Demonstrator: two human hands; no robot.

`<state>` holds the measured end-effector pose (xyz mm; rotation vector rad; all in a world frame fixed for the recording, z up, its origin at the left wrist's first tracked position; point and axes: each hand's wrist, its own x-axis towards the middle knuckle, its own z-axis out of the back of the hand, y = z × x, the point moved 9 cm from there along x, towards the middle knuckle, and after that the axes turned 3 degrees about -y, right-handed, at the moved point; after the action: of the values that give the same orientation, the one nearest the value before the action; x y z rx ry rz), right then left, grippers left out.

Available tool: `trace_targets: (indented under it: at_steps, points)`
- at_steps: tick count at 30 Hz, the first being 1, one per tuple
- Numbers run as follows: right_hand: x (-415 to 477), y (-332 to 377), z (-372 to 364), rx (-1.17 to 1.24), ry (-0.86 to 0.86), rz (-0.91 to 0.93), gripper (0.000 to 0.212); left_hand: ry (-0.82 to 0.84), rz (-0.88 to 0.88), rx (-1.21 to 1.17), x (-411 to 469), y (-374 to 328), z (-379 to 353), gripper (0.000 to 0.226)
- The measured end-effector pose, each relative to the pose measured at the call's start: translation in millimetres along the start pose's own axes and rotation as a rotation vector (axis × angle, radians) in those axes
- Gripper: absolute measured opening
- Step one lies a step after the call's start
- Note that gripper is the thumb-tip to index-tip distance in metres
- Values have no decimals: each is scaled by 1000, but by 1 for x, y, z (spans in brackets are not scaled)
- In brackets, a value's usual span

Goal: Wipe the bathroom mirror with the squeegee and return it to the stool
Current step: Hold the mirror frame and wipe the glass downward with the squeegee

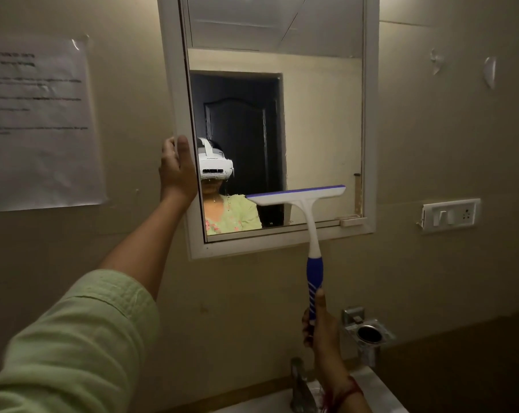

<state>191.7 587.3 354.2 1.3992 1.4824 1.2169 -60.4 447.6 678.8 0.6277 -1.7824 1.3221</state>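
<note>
Left hand [177,169]: I gripped the mirror [320,120] frame's left edge.
Right hand [317,326]: I held the squeegee [304,204] handle, blade against lower glass.

The mirror [311,129] is glossy glass with faint vertical streaks on it. Its frame [371,114] looks like smooth white plastic with a slight sheen. Across the mirror's lower part, the squeegee [299,198] has a smooth white plastic head, a blue rubbery strip along its top edge and a glossy blue grip with white ribs. Left of the mirror, the paper [37,129] is matt and wrinkled, with shiny clear tape at one corner. The wall [252,293] is matt paint. Right of the mirror, the switch plate [450,214] is glossy white plastic. Below the mirror, the holder [368,333] is bright polished metal and the tap [301,386] is duller metal. The sleeve [73,338] is matt green cloth, creased.
</note>
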Motion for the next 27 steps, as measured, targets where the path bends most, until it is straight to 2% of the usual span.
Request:
trace_targets:
  at_steps: [6, 14, 21, 24, 27]
  points:
    - [-19, -52, 13, -17, -37, -127, 54, 11, 6, 5, 0, 0, -1, 45]
    - [-8, -7, 5, -51, -55, 25, 55, 10, 14, 12, -2, -3, 0, 44]
    - [-21, -40, 13, -16, -48, -63, 52, 3, 15, 8, -2, -3, 2, 44]
    - [-20, -12, 7, 59, -64, 10, 50, -4, 8, 4, -2, -4, 2, 43]
    - [-16, 45, 0, 166, -85, 153, 48, -6, 0, 3, -3, -4, 2, 41]
